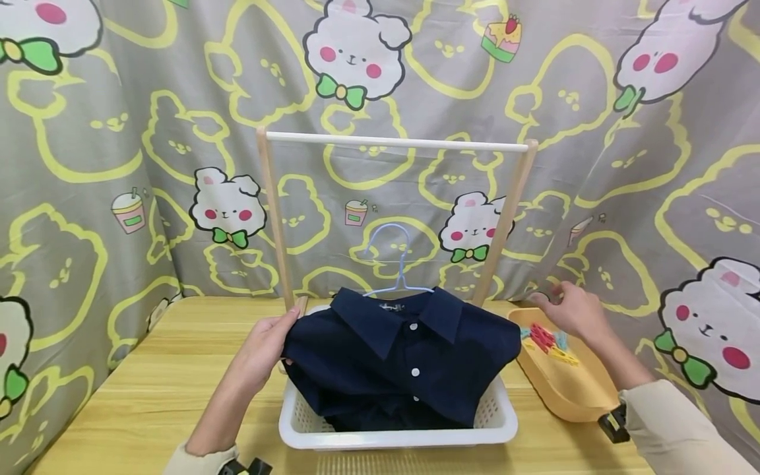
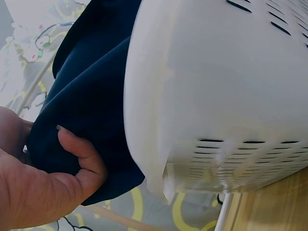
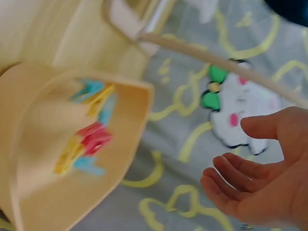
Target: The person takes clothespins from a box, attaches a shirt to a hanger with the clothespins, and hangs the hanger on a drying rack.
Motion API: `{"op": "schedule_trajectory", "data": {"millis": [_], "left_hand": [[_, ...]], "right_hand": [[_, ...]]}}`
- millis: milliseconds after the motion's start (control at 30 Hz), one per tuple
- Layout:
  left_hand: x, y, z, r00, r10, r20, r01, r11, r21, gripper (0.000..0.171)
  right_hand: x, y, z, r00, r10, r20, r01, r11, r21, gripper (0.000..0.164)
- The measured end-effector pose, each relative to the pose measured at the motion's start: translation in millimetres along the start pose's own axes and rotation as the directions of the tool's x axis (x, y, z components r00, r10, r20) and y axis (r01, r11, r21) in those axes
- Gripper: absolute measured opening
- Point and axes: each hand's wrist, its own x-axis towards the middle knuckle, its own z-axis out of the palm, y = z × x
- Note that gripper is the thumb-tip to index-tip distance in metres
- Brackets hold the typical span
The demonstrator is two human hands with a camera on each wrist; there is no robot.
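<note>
A dark navy collared shirt point(image 1: 368, 363) with white buttons hangs on a light blue hanger point(image 1: 401, 264), its lower part inside a white basket point(image 1: 392, 440). My left hand point(image 1: 259, 349) grips the shirt's shoulder at the left. In the left wrist view, curled fingers and thumb hold the navy cloth point(image 2: 91, 106) beside the basket wall point(image 2: 216, 91). My right hand point(image 1: 577, 310) is over the far right side of an orange tray point(image 1: 584, 396), holding nothing. Red, yellow and blue clothespins point(image 3: 95, 138) lie in the tray, apart from the relaxed fingers point(image 3: 226, 185).
Behind the basket stands a rack with wooden posts point(image 1: 274, 218) and a white crossbar point(image 1: 394, 140), above the hanger's hook. The wood-grain table point(image 1: 160, 369) meets a patterned curtain point(image 1: 380, 66) at the back and sides.
</note>
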Motion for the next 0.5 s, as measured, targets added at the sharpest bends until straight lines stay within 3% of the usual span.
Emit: {"op": "schedule_trajectory", "data": {"millis": [367, 500], "left_hand": [[2.6, -0.8, 4.4, 1.000, -0.012, -0.012, 0.012, 1.000, 0.003, 0.051], [3.0, -1.0, 6.5, 1.000, -0.018, -0.016, 0.018, 1.000, 0.001, 0.050]], "right_hand": [[22, 49, 31, 0.980, 0.092, 0.174, -0.079, 0.994, -0.080, 0.056], [21, 62, 41, 0.972, 0.100, 0.213, -0.080, 0.992, -0.101, 0.032]]}}
